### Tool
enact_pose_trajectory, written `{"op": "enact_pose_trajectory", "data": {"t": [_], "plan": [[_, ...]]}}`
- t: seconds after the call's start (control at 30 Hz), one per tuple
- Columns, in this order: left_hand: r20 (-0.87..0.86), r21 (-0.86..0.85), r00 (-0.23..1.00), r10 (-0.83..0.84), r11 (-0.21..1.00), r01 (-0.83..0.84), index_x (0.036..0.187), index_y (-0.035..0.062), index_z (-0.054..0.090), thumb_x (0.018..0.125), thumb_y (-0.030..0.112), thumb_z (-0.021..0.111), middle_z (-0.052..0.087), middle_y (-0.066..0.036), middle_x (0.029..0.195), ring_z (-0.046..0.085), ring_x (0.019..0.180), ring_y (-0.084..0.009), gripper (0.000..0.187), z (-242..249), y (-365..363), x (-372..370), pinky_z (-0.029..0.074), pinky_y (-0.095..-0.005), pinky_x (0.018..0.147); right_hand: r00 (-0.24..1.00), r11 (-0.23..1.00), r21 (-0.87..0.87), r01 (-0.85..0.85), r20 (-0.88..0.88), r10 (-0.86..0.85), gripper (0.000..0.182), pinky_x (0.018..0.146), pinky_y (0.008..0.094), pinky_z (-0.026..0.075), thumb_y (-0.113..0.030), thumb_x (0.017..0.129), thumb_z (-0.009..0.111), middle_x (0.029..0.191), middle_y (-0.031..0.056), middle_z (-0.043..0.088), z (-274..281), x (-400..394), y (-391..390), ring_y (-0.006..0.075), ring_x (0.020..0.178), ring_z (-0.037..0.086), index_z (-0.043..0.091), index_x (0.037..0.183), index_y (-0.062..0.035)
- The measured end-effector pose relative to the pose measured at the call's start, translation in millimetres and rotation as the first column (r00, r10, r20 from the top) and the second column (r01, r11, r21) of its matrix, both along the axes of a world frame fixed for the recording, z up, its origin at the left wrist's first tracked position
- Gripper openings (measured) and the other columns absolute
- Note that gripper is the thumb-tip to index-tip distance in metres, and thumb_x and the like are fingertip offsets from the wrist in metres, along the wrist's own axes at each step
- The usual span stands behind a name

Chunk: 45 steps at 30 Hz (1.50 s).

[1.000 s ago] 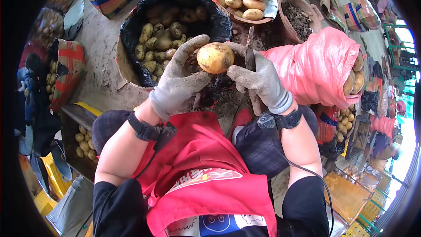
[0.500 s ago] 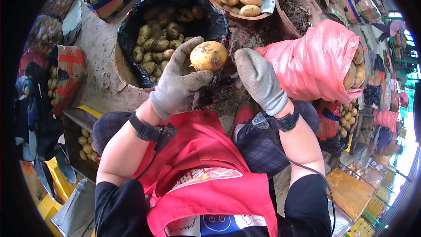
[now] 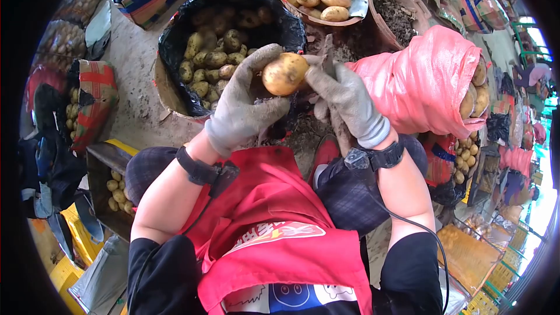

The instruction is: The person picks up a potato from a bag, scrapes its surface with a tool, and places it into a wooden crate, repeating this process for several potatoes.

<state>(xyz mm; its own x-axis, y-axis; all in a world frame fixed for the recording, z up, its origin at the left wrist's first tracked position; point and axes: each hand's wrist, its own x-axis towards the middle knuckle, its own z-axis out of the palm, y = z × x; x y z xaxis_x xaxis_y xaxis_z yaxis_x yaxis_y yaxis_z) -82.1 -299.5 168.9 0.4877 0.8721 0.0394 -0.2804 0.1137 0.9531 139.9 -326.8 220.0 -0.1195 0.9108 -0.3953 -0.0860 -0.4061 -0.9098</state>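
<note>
Left hand (image 3: 242, 108) fingers stay clamped on the potato (image 3: 284, 73); right hand (image 3: 344, 102), gripping the knife (image 3: 328, 58), has returned against it, resuming trimming.

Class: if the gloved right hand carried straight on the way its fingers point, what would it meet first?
Probably the round yellow potato beside the right hand, gripped by the left hand; depth is uncertain.

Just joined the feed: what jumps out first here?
A round yellow potato held at centre by the grey-gloved left hand, while the gloved right hand presses a small dark blade beside it. Behind sits a black-lined basket of potatoes; a pink plastic sack bulges at right.
</note>
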Motion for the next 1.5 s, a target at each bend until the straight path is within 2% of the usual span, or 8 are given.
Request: {"op": "enact_pose_trajectory", "data": {"t": [0.4,0.57,0.67,1.0,1.13,1.23,1.37,1.5], "plan": [[0.115,-0.022,0.981,0.157,0.988,-0.156,0.154,0.0030,0.045,0.083,-0.002,0.087,0.065,-0.007,0.133,0.067,0.114,-0.0166,0.083,60,2,-28,0.059,-0.0316,0.094,0.894,0.898,0.385,-0.213,0.448,0.020,0.042,0.056,0.0206,0.046,-0.034,0.111,0.052,0.113,0.0077,0.073,8,3,-16,0.0077,0.064,0.059,0.067,0.138,-0.0052],[0.371,0.041,0.800,0.471,0.853,-0.521,0.135,0.0114,0.065,0.101,0.004,0.065,0.073,-0.007,0.119,0.072,0.106,-0.0225,0.035,149,-12,-169,0.057,-0.0342,0.088,0.990,0.972,0.202,0.115,0.051,-0.128,0.049,0.058,0.0202,0.050,-0.043,0.112,0.051,0.116,0.0080,0.071,-24,24,-16,0.0090,0.067,0.061,0.063,0.142,-0.0064],[0.380,0.118,0.792,0.477,0.824,-0.553,0.144,0.0027,0.057,0.102,0.008,0.067,0.064,-0.011,0.144,0.060,0.135,-0.0263,0.044,126,-73,-323,0.045,-0.0413,0.123,0.988,0.987,0.029,0.156,0.015,-0.157,0.055,0.054,0.0175,0.048,-0.050,0.107,0.062,0.108,0.0045,0.070,-34,39,-19,0.0032,0.064,0.057,0.065,0.137,-0.0042],[-0.299,-0.745,0.044,0.953,-0.204,-0.635,0.146,0.0106,0.055,0.106,0.035,0.064,0.067,-0.015,0.134,0.067,0.121,-0.0315,0.048,-137,-323,-464,0.063,-0.0337,0.089,0.947,0.956,-0.155,0.248,0.249,-0.206,0.051,0.053,0.0220,0.048,-0.054,0.103,0.066,0.102,-0.0010,0.072,-87,91,-34,0.0047,0.058,0.054,0.068,0.132,-0.0125],[-0.080,-0.166,0.494,0.866,0.477,-0.863,0.149,0.0039,0.053,0.110,0.026,0.059,0.068,-0.008,0.130,0.069,0.110,-0.0187,0.045,-110,-225,-405,0.058,-0.0292,0.088,0.939,0.944,-0.191,0.271,0.268,-0.215,0.049,0.053,0.0215,0.047,-0.053,0.105,0.064,0.104,-0.0003,0.072,-92,90,-30,0.0045,0.059,0.054,0.068,0.132,-0.0122],[-0.564,-0.239,0.582,0.586,0.558,-0.795,0.151,0.0071,0.055,0.100,0.023,0.073,0.071,-0.009,0.132,0.069,0.117,-0.0191,0.056,-87,-118,-354,0.056,-0.0312,0.097,0.934,0.944,-0.197,0.265,0.295,-0.201,0.048,0.053,0.0216,0.046,-0.051,0.106,0.063,0.105,0.0002,0.072,-92,65,-26,0.0045,0.060,0.055,0.068,0.132,-0.0119],[-0.970,-0.230,-0.081,-0.229,0.973,0.000,0.144,0.0060,0.063,0.090,0.030,0.073,0.068,-0.022,0.140,0.069,0.124,-0.0374,0.060,-173,-41,-307,0.056,-0.0428,0.104,0.913,0.955,-0.190,0.228,0.382,-0.143,0.047,0.055,0.0200,0.044,-0.049,0.107,0.061,0.108,0.0006,0.071,-83,38,-19,0.0040,0.063,0.054,0.067,0.134,-0.0116],[-0.838,-0.422,-0.364,-0.406,0.906,-0.040,0.146,0.0153,0.066,0.106,0.026,0.057,0.067,-0.012,0.146,0.068,0.130,-0.0335,0.042,-285,-52,-272,0.055,-0.0550,0.104,0.924,0.954,-0.191,0.232,0.350,-0.155,0.053,0.054,0.0183,0.040,-0.050,0.109,0.055,0.105,0.0027,0.070,-84,15,-3,0.0027,0.062,0.050,0.064,0.138,-0.0070]]}}
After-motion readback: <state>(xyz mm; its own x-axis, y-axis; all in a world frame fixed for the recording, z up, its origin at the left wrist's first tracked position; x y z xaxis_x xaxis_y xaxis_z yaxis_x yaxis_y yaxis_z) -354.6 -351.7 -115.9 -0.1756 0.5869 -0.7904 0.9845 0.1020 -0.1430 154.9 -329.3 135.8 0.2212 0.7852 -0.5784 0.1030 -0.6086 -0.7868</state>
